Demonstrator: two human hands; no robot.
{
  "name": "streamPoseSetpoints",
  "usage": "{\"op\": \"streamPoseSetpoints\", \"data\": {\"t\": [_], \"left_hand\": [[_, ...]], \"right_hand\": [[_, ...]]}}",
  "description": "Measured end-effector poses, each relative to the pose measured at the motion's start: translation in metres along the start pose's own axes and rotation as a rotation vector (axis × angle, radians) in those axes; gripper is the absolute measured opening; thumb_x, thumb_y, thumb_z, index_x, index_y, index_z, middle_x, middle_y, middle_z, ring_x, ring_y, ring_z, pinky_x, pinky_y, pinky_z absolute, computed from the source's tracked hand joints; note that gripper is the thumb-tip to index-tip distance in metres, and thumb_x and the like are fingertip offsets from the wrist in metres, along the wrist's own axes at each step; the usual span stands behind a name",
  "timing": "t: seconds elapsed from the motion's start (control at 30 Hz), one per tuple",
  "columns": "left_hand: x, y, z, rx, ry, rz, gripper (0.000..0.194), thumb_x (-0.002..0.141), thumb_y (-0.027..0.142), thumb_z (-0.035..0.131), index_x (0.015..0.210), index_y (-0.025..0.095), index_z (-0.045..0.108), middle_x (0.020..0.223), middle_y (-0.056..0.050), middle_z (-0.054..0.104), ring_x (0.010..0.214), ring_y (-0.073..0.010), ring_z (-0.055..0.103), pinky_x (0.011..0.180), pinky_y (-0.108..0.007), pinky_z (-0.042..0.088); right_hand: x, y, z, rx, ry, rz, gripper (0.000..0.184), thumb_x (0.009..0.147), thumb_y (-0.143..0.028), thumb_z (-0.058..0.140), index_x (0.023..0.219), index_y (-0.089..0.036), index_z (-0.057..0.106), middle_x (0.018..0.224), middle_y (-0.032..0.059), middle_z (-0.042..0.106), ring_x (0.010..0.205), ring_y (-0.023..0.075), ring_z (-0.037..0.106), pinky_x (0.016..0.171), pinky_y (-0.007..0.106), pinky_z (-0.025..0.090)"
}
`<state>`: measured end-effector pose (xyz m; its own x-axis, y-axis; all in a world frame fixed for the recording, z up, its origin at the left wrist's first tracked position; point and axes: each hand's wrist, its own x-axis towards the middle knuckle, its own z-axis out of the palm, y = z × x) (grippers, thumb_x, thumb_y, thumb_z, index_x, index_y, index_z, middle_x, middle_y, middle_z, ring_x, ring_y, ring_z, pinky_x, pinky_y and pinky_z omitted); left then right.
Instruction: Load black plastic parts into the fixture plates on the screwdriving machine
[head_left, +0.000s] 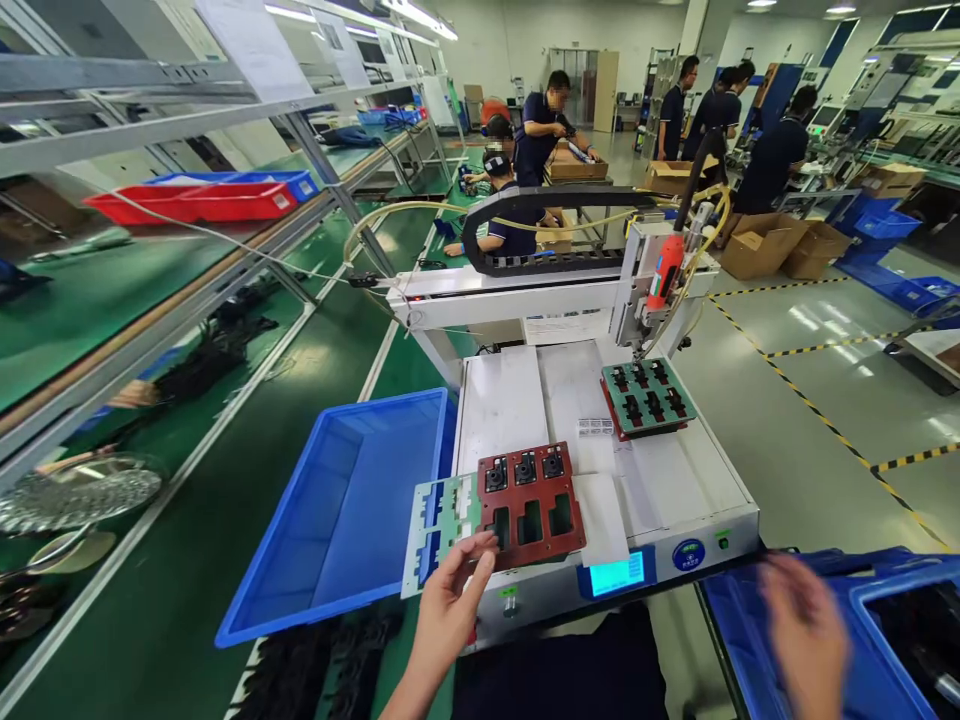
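My left hand [450, 600] pinches the near edge of a pale green cover plate [439, 520] that lies partly off the left of a red fixture tray [532, 505]. Three black parts sit in the tray's far row; the near pockets look vacant. The tray rests on the white bed of a screw-fastening machine [675, 480]. My right hand [806, 625] is blurred, hovering over a blue bin [825, 640] at the lower right. A second fixture [646, 395] with a green cover sits further back under the machine's orange screwdriver head [666, 270].
A blue bin [341, 510] stands left of the machine. Racks along the left hold red [191, 203] and blue trays. Several people work at benches behind, among cardboard boxes [772, 245]. Yellow-black floor tape [825, 420] marks the aisle on the right.
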<state>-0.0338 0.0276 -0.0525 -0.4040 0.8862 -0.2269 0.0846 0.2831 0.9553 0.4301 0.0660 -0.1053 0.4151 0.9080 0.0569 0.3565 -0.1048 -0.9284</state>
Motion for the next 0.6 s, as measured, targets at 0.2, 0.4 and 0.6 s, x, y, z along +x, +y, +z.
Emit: {"op": "streamPoseSetpoints", "data": {"t": [0.2,0.4,0.6], "left_hand": [[0.007,0.018,0.037,0.089,-0.16,0.183,0.032,0.094,0.05,0.071,0.111,0.023,0.075,0.104,-0.007,0.075,0.096,-0.0239,0.072,0.083,-0.034,0.061],[0.033,0.038,0.071,0.235,-0.39,0.536,0.019,0.1,0.033,0.067,0.114,0.025,0.076,0.115,-0.011,0.075,0.109,-0.0261,0.069,0.094,-0.043,0.057],[0.066,0.028,0.128,0.519,-0.686,0.727,0.047,0.09,0.035,0.082,0.135,0.035,0.071,0.143,-0.009,0.071,0.146,-0.0368,0.049,0.118,-0.062,0.039]], "right_hand": [[-0.037,0.031,0.136,-0.116,-0.576,-0.114,0.039,0.086,-0.037,0.067,0.123,-0.028,0.078,0.111,0.0085,0.07,0.085,0.0278,0.069,0.083,0.048,0.059],[-0.003,0.027,0.155,0.027,-0.618,-0.109,0.041,0.094,-0.058,0.064,0.092,-0.019,0.075,0.113,0.0114,0.066,0.08,0.023,0.064,0.073,0.038,0.055],[0.035,0.007,0.162,0.185,-0.664,-0.057,0.047,0.097,-0.063,0.063,0.083,-0.018,0.065,0.076,0.0027,0.065,0.073,0.0206,0.061,0.068,0.032,0.051]]}}
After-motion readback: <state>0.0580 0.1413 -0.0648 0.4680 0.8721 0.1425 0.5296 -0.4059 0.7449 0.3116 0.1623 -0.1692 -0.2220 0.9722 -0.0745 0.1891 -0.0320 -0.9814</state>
